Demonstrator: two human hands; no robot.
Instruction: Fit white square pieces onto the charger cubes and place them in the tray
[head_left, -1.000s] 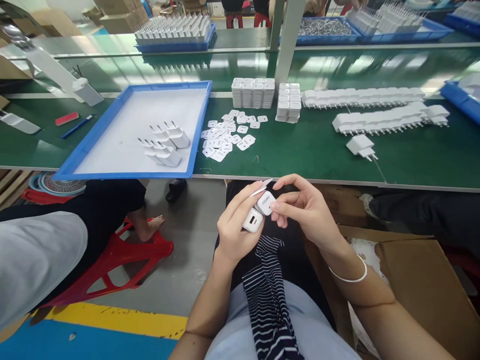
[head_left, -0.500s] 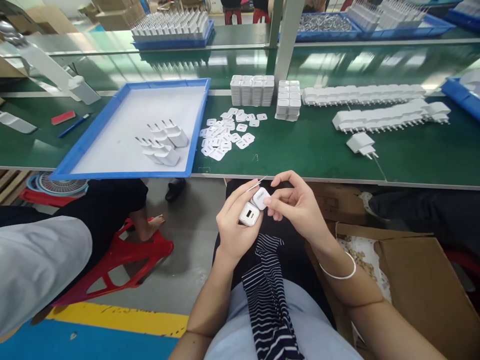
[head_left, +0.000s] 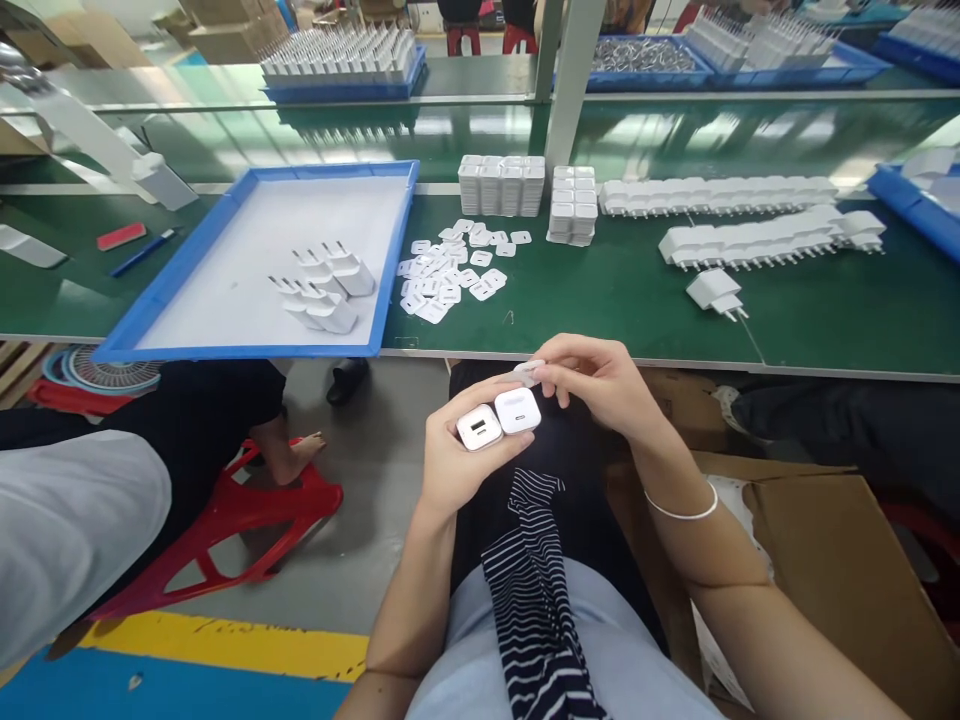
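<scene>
My left hand [head_left: 457, 465] covers the bodies and prongs of the two chargers [head_left: 499, 420]. The scrap [head_left: 527, 374] in my right hand [head_left: 600, 385] is too small to identify (film, perhaps). The cardboard box [head_left: 840, 570] runs off-frame.

Bare forearms, a thin white bangle [head_left: 681, 513] on the right wrist, pale top, dark-and-white striped cloth [head_left: 536, 610].

Two chargers [head_left: 499, 420] in the left hand [head_left: 457, 465]. Four chargers in the blue tray [head_left: 225, 352]. One loose charger [head_left: 716, 292] on the counter [head_left: 622, 300]. Two long charger rows [head_left: 757, 215].
</scene>
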